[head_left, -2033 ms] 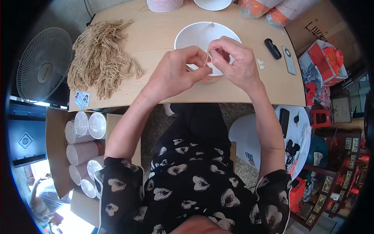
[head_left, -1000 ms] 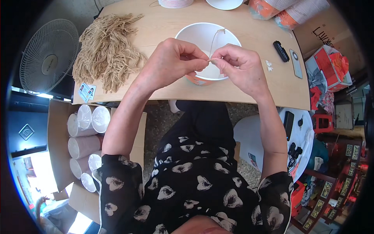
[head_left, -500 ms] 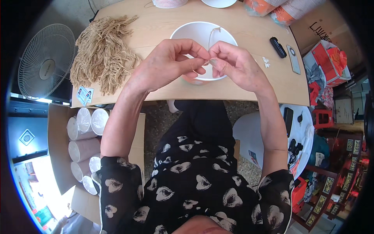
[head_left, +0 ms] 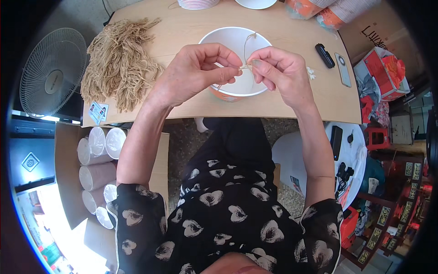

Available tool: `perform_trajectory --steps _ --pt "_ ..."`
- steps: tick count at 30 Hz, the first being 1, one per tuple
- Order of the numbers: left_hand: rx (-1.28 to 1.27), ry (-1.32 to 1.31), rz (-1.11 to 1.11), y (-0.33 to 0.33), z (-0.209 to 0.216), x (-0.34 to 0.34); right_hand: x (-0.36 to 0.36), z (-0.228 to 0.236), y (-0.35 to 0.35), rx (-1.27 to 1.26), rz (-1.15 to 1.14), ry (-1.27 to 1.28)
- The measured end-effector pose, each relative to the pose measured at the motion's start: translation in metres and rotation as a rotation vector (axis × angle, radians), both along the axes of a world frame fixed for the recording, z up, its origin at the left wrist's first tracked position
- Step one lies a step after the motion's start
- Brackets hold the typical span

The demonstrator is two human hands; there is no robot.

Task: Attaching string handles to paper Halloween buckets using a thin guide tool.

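Both hands are raised over the near part of a round white tub [head_left: 237,94] with an orange outer side. My left hand [head_left: 185,75] pinches a thin beige string [head_left: 247,45] between thumb and fingertips. A short stretch away, my right hand [head_left: 287,77] pinches the same string with thumb and forefinger. Between the fingertips a small light knot or loop shows, too small to make out. One length of string rises from there to the tub's far inner wall, where a knotted bit lies at the rim. A loose heap of beige strings [head_left: 121,64] lies left of my left hand.
On the wooden table [head_left: 182,32] are a black handheld object [head_left: 325,55], a phone [head_left: 343,69], white scraps [head_left: 311,73] and cards [head_left: 98,112]. Bagged cup stacks [head_left: 349,13] stand far right. A fan [head_left: 53,73] and a carton of wrapped cups [head_left: 98,177] flank the left side.
My hands have moved slightly apart, and a short piece of string now shows between the fingertips. The right hand has tilted a little. The tub appears shifted slightly left.
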State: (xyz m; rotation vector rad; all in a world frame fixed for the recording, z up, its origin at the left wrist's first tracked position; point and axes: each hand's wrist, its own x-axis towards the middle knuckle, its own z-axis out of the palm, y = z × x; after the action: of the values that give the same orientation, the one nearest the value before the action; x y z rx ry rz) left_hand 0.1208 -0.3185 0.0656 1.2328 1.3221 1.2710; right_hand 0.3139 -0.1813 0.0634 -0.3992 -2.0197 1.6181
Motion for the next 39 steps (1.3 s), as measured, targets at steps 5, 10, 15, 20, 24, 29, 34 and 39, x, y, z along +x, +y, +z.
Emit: perform_trajectory --steps 5,10,15,20,24,29,34,39 --pt "0.184 0.146 -0.026 0.005 -0.006 -0.009 -0.004 0.004 -0.006 -0.040 -0.014 -0.022" --pt "0.223 0.290 0.062 -0.005 -0.007 -0.004 -0.013 0.001 -0.012 -0.066 -0.024 0.008" --pt "0.154 0.205 0.109 -0.014 0.001 0.003 -0.017 0.001 -0.017 -0.057 -0.100 0.048" --pt "0.053 0.037 0.057 -0.017 -0.001 -0.005 -0.017 -0.001 -0.017 -0.092 -0.107 0.068" --pt "0.087 -0.043 0.024 -0.012 -0.007 -0.014 -0.019 -0.001 -0.020 -0.168 -0.082 0.104" --pt "0.058 -0.036 0.035 -0.010 -0.005 -0.014 -0.019 -0.002 -0.022 -0.132 -0.105 0.125" --pt "0.193 0.034 0.077 -0.007 -0.019 -0.010 -0.021 0.005 -0.019 -0.182 -0.105 0.115" --pt "0.287 0.113 0.180 -0.010 -0.021 0.000 -0.029 0.011 -0.022 -0.183 -0.129 0.003"
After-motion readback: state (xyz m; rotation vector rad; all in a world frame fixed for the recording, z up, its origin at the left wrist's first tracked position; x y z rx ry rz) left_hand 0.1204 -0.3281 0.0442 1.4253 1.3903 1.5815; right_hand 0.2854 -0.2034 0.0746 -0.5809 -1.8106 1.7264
